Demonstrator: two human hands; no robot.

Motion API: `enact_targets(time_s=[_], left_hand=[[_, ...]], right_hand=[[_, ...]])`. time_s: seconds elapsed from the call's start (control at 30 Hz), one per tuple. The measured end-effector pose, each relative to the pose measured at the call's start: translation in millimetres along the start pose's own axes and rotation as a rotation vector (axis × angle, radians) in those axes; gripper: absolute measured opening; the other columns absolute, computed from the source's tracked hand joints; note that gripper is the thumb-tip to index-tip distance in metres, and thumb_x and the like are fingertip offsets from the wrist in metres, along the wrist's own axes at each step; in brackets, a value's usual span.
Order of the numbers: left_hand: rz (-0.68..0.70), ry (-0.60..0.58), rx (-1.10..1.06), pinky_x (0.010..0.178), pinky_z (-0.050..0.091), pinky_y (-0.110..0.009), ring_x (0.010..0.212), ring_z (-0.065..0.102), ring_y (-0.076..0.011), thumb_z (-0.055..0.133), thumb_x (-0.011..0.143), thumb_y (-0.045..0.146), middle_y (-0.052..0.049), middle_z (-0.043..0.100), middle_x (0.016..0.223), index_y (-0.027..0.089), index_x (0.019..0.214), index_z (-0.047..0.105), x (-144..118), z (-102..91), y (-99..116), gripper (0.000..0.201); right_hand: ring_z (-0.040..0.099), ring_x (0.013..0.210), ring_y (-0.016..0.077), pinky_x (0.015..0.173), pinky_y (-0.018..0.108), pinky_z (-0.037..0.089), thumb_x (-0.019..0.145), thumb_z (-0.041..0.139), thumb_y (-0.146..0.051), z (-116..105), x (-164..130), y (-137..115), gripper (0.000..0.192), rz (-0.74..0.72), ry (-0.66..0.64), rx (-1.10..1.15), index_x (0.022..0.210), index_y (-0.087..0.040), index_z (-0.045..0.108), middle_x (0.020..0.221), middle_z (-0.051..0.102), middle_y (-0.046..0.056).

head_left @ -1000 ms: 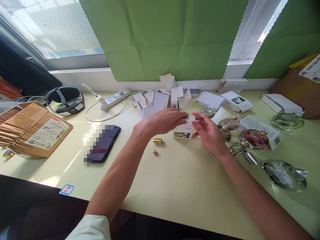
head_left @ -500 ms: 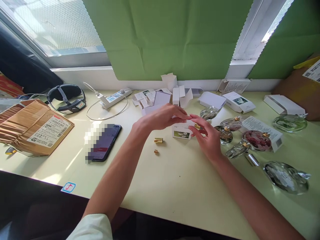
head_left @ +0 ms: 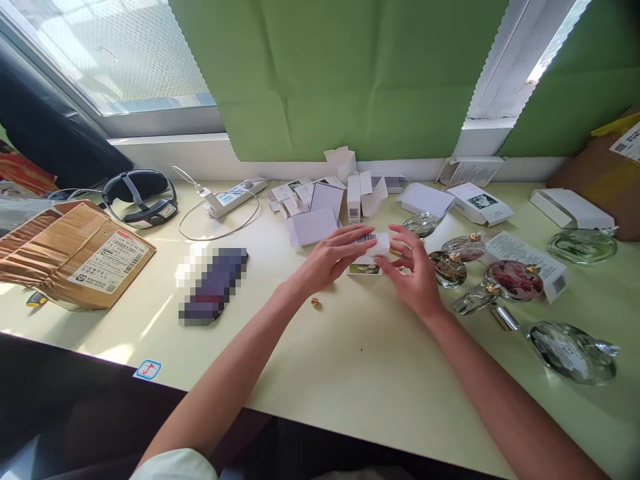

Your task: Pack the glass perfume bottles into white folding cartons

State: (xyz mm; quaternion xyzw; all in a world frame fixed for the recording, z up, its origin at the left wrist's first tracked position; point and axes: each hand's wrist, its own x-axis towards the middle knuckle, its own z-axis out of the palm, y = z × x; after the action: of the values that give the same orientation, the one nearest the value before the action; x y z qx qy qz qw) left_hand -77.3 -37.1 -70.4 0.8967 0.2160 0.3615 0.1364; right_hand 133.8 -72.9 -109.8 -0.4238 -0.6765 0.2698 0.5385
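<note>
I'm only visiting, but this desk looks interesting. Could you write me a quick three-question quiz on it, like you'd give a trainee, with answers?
1. True or false: the left hand touches a small white box.

2. What colour is the blind hanging behind the desk? A red; B green; C blue.

3. Fill the gap: the reddish bottle lies nearer the person's ___ hand.

Key: 1. True. 2. B. 3. Right: the right hand is nearer.

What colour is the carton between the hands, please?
That carton is mostly white; see head view.
</note>
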Motion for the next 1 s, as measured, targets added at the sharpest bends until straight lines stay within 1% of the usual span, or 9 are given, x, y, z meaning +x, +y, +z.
enact_targets(time_s=[0.07, 0.17, 0.3, 0.43, 0.53, 0.7, 0.83, 0.93, 1.0], left_hand=[[-0.004, -0.030, 0.042, 0.113, 0.044, -0.048, 0.145, 0.037, -0.0246, 0.042, 0.101, 0.022, -0.006, 0.046, 0.152, 0.032, 0.147, 0.044, -3, 0.6, 3, 0.046], [-0.023, -0.087, 0.115, 0.119, 0.036, -0.050, 0.151, 0.022, -0.0246, 0.038, 0.102, 0.021, -0.006, 0.035, 0.159, 0.031, 0.154, 0.030, -7, -0.4, 10, 0.053], [-0.090, -0.123, 0.131, 0.119, 0.036, -0.046, 0.150, 0.026, -0.0239, 0.035, 0.103, 0.025, -0.003, 0.039, 0.157, 0.032, 0.151, 0.035, -5, -7.5, 13, 0.048], [-0.413, -0.138, 0.078, 0.101, 0.049, -0.042, 0.123, 0.056, -0.0259, 0.035, 0.103, 0.036, -0.010, 0.054, 0.143, 0.028, 0.151, 0.036, 0, -12.4, 11, 0.049], [-0.709, -0.141, -0.137, 0.085, 0.053, -0.035, 0.095, 0.064, -0.0208, 0.037, 0.101, 0.043, -0.010, 0.064, 0.123, 0.026, 0.154, 0.031, -4, -3.4, 19, 0.056], [-0.989, 0.052, -0.535, 0.090, 0.052, -0.031, 0.114, 0.058, -0.0213, 0.038, 0.099, 0.056, -0.007, 0.054, 0.136, 0.032, 0.155, 0.023, -10, 27.9, 58, 0.063], [-1.033, 0.114, -0.621, 0.088, 0.053, -0.031, 0.119, 0.055, -0.0221, 0.045, 0.096, 0.055, -0.006, 0.036, 0.151, 0.039, 0.154, 0.020, -7, 41.3, 76, 0.065], [-1.000, -0.003, -0.589, 0.086, 0.054, -0.031, 0.113, 0.057, -0.0214, 0.056, 0.092, 0.053, -0.009, 0.034, 0.152, 0.037, 0.154, 0.022, -7, 35.8, 73, 0.073], [-0.922, -0.119, -0.493, 0.082, 0.053, -0.031, 0.105, 0.058, -0.0212, 0.059, 0.089, 0.054, -0.010, 0.045, 0.142, 0.032, 0.148, 0.037, -7, 25.8, 68, 0.066]], right_hand=[[0.063, 0.111, 0.0265, 0.073, 0.037, 0.060, 0.084, 0.070, -0.038, 1, -3, 7, 0.055, 0.102, -0.089, -0.041, 0.133, -0.028, 0.046, 0.137, 0.057, 0.009], [0.065, 0.101, 0.0296, 0.080, 0.045, 0.057, 0.083, 0.069, -0.039, 3, -5, 13, 0.049, 0.159, -0.195, -0.108, 0.126, -0.022, 0.055, 0.115, 0.068, 0.010], [0.064, 0.098, 0.0299, 0.085, 0.049, 0.053, 0.084, 0.067, -0.043, 3, -5, 11, 0.045, 0.163, -0.191, -0.096, 0.123, -0.023, 0.059, 0.112, 0.068, 0.009], [0.065, 0.090, 0.0239, 0.080, 0.040, 0.053, 0.091, 0.058, -0.050, -3, -5, 1, 0.052, 0.203, -0.115, -0.033, 0.135, -0.025, 0.048, 0.107, 0.068, 0.007], [0.063, 0.083, 0.0215, 0.075, 0.037, 0.051, 0.096, 0.046, -0.055, -5, -6, -6, 0.045, 0.252, 0.029, -0.011, 0.127, -0.022, 0.051, 0.101, 0.066, 0.007], [0.062, 0.086, 0.0212, 0.073, 0.034, 0.051, 0.098, 0.036, -0.059, 6, -12, -16, 0.043, 0.317, 0.121, 0.041, 0.113, -0.025, 0.056, 0.101, 0.065, 0.006], [0.064, 0.080, 0.0198, 0.066, 0.032, 0.052, 0.095, 0.041, -0.060, 8, -13, -23, 0.042, 0.350, 0.102, 0.080, 0.116, -0.026, 0.052, 0.107, 0.065, 0.006], [0.065, 0.089, 0.0213, 0.076, 0.034, 0.052, 0.091, 0.054, -0.058, 0, -11, -26, 0.043, 0.318, 0.071, 0.065, 0.117, -0.025, 0.052, 0.107, 0.064, 0.006], [0.064, 0.088, 0.0212, 0.079, 0.035, 0.051, 0.086, 0.062, -0.056, -6, -8, -29, 0.046, 0.283, 0.043, 0.054, 0.118, -0.024, 0.053, 0.103, 0.064, 0.005]])
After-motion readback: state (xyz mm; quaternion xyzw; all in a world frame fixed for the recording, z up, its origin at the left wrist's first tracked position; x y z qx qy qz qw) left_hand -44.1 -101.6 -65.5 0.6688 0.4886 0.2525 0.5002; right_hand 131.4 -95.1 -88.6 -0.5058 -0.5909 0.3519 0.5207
